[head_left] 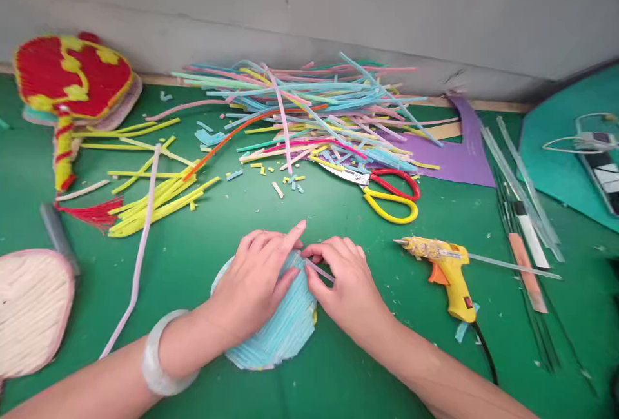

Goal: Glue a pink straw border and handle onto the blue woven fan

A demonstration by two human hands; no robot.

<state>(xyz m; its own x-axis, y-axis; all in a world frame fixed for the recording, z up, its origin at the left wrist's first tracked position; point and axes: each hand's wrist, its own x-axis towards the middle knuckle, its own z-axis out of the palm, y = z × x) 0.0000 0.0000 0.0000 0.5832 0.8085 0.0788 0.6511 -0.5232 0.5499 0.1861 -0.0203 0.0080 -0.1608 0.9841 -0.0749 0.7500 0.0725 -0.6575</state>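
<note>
A light blue fan-shaped piece [283,335] made of glued strips lies on the green table [338,374] in front of me. My left hand [258,280] rests flat on top of it, fingers stretched out, forefinger raised. My right hand [345,283] is beside it at the piece's upper right edge, fingers pinched on a thin pale strip [320,271] that lies against the rim.
A yellow glue gun [447,271] lies to the right, scissors [387,190] with red and yellow handles behind the hands. A heap of coloured strips [309,109] fills the back, yellow strips [155,196] at left. A red-yellow fan [72,80] and a pink fan [29,309] lie left; glue sticks [525,193] right.
</note>
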